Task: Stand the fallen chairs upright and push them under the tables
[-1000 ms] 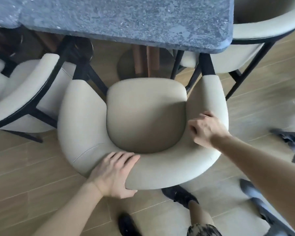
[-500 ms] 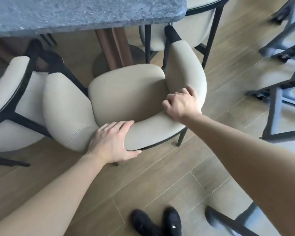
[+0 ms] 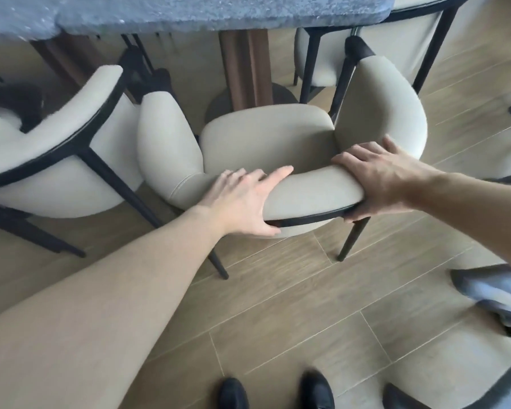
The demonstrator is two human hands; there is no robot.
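A beige padded chair (image 3: 263, 137) with black legs stands upright on the wooden floor, its seat front reaching under the edge of the dark stone table (image 3: 219, 10). My left hand (image 3: 242, 199) rests on the left part of the curved backrest, fingers straight over the top and thumb along the lower edge. My right hand (image 3: 378, 178) holds the right part of the backrest, fingers draped over the top and thumb hooked under the black rim.
Another beige chair (image 3: 56, 160) stands close on the left, almost touching this one. A third chair (image 3: 396, 39) is tucked in at the table's right end. Part of a further chair (image 3: 455, 364) shows at the lower right. The table's pedestal (image 3: 245, 69) is ahead of the seat.
The chair has slid further from me towards the table. My view has pulled back and my arms are stretched out. The fingers of both hands have straightened from a tighter grip.
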